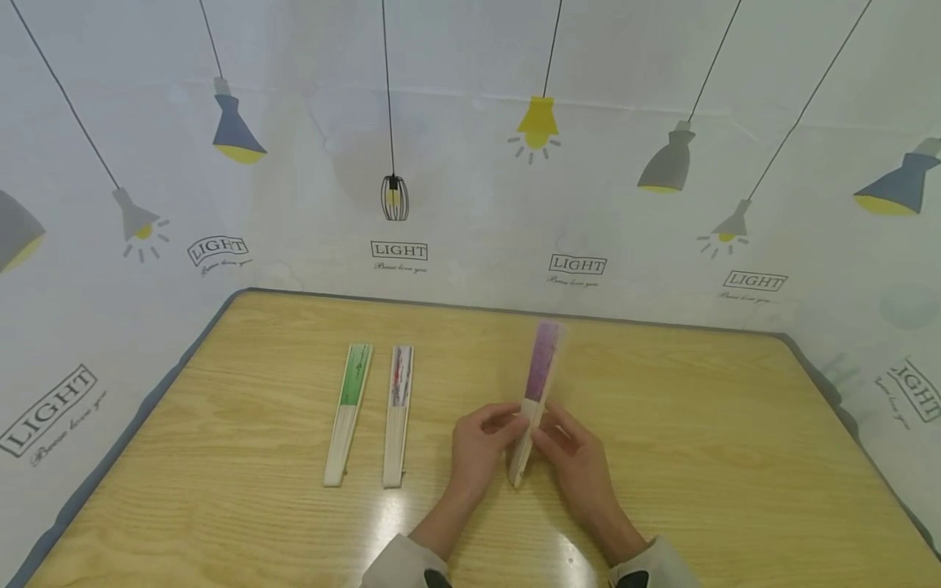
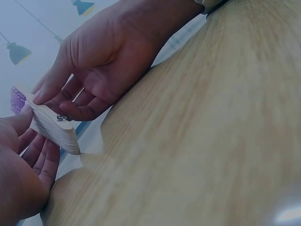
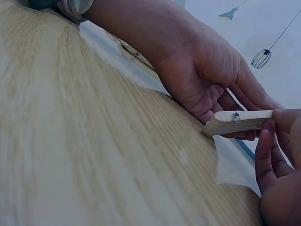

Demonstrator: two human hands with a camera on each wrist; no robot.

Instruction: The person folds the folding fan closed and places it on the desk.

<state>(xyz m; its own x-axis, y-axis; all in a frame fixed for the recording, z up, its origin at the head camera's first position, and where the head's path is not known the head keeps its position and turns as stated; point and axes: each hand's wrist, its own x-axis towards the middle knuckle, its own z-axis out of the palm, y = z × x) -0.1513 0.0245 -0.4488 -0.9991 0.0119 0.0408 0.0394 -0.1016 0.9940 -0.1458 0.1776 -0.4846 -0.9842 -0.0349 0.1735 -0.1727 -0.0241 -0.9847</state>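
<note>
A folded hand fan [image 1: 542, 363], purple cloth above pale ribs, stands tilted up between both hands, over the table [image 1: 662, 408]. My left hand [image 1: 481, 449] pinches its ribs from the left, while my right hand [image 1: 581, 465] pinches them from the other side. In the left wrist view a small metal ring [image 2: 61, 117] shows at the fan's rib end; the right wrist view shows this ring [image 3: 236, 117] too. To the left lie two more folded fans, a green one [image 1: 356, 376] and a white one with a red and dark pattern [image 1: 400, 377].
The wood-grain table is bordered by a pale curtain [image 1: 470, 212] printed with hanging lamps and the word LIGHT. It rises at the back and along both sides. Both green and patterned fans lie lengthwise, roughly side by side, on the left half.
</note>
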